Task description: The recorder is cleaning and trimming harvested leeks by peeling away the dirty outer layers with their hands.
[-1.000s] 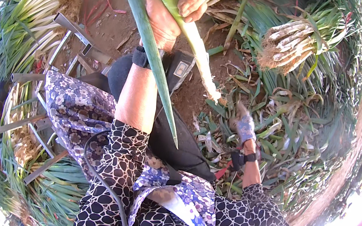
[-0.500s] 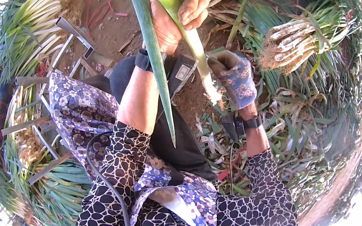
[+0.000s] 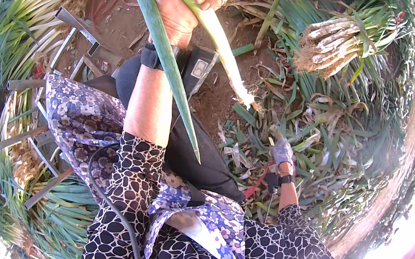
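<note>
My left hand is bare and wrapped around a large green onion, gripping it where the white shank turns green. Its root end, with a small tuft of roots, points down and to the right. One long green leaf hangs down across my left forearm. My right hand, in a grey patterned glove, is low on the right above a litter of stripped leaves. Its fingers are small and blurred, so whether it holds a scrap of leaf does not show.
A tied bundle of green onions lies on a leafy heap at upper right. More green onions are stacked along the left. A metal frame stands beside my left leg. Bare soil shows ahead, with red string on it.
My right hand has left the root end of the green onion and moved down and right over the leaf litter. My left hand has shifted slightly left, still gripping the onion.
</note>
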`<state>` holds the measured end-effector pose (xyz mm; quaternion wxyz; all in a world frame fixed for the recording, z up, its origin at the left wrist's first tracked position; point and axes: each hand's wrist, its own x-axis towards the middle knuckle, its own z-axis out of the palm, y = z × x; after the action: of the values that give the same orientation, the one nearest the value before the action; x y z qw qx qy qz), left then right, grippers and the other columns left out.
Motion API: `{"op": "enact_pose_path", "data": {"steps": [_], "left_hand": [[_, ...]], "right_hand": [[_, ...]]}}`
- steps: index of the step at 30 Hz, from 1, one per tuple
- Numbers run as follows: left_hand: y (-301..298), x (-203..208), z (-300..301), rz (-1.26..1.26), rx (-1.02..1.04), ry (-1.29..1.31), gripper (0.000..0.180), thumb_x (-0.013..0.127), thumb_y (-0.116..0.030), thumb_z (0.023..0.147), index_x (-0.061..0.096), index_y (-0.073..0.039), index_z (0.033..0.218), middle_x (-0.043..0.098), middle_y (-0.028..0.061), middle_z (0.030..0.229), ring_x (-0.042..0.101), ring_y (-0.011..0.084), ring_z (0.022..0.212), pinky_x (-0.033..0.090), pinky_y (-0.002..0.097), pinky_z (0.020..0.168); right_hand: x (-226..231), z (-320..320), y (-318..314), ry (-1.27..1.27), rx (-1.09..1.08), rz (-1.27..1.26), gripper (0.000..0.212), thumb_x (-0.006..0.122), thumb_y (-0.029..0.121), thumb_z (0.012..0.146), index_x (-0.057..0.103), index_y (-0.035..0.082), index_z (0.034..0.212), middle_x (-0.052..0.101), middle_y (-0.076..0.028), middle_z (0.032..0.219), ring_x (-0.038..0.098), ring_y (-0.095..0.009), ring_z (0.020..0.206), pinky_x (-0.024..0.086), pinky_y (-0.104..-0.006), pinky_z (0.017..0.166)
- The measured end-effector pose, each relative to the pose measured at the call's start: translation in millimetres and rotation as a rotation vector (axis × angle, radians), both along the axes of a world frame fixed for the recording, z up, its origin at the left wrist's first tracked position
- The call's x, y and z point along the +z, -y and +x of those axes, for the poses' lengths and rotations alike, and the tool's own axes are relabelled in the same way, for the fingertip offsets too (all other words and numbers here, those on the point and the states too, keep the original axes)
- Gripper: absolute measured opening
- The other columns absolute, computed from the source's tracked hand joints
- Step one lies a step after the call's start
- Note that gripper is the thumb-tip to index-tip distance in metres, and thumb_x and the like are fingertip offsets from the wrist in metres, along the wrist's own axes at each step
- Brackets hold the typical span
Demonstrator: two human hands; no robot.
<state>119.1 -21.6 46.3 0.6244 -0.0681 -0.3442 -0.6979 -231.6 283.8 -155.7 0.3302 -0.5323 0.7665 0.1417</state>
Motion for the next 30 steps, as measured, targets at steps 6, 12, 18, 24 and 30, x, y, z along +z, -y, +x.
{"op": "enact_pose_path", "data": {"steps": [6, 12, 18, 24, 30], "left_hand": [[7.9, -1.6, 5.7, 0.224, 0.161, 0.121, 0.076, 0.027, -0.077, 0.081, 0.058, -0.008, 0.082, 0.042, 0.0024, 0.050, 0.034, 0.0132, 0.047, 0.027, 0.0256, 0.042], [-0.1, -4.6, 0.3, 0.407, 0.346, 0.250, 0.081, 0.033, -0.087, 0.067, 0.054, -0.010, 0.078, 0.042, 0.0043, 0.053, 0.036, 0.0152, 0.050, 0.028, 0.0280, 0.047], [-0.4, -3.2, -2.9, 0.537, 0.441, 0.297, 0.079, 0.037, -0.087, 0.065, 0.050, -0.010, 0.076, 0.043, 0.0045, 0.056, 0.036, 0.0151, 0.051, 0.027, 0.0283, 0.049], [3.2, -8.6, 6.2, 0.548, 0.449, 0.266, 0.080, 0.037, -0.086, 0.067, 0.052, -0.009, 0.079, 0.046, 0.0056, 0.055, 0.039, 0.0163, 0.049, 0.030, 0.0294, 0.048], [-2.0, -4.6, -1.9, 0.579, 0.518, 0.312, 0.079, 0.038, -0.085, 0.068, 0.052, -0.008, 0.079, 0.047, 0.0060, 0.055, 0.041, 0.0171, 0.049, 0.032, 0.0308, 0.048]], "right_hand": [[95.3, 66.2, 87.4, 0.396, -0.094, -0.579, 0.066, 0.072, 0.022, 0.073, 0.045, 0.011, 0.133, 0.058, -0.016, 0.113, 0.058, -0.027, 0.098, 0.046, -0.0361, 0.084], [161.4, 152.1, 170.2, 0.579, 0.118, -0.915, 0.071, 0.077, 0.017, 0.069, 0.044, 0.001, 0.130, 0.057, -0.011, 0.093, 0.056, -0.024, 0.085, 0.047, -0.0333, 0.078], [155.8, 182.0, 215.5, 0.609, 0.353, -1.073, 0.077, 0.075, 0.034, 0.070, 0.041, -0.001, 0.129, 0.056, -0.013, 0.090, 0.054, -0.032, 0.083, 0.045, -0.0407, 0.072], [157.7, 187.8, 217.8, 0.721, 0.326, -1.007, 0.067, 0.073, 0.028, 0.072, 0.043, -0.003, 0.124, 0.057, -0.017, 0.089, 0.055, -0.035, 0.084, 0.045, -0.0430, 0.071], [158.8, 188.4, 209.8, 0.880, 0.242, -0.950, 0.058, 0.073, 0.012, 0.073, 0.047, 0.001, 0.124, 0.056, -0.010, 0.089, 0.054, -0.022, 0.078, 0.046, -0.0336, 0.069]]}}
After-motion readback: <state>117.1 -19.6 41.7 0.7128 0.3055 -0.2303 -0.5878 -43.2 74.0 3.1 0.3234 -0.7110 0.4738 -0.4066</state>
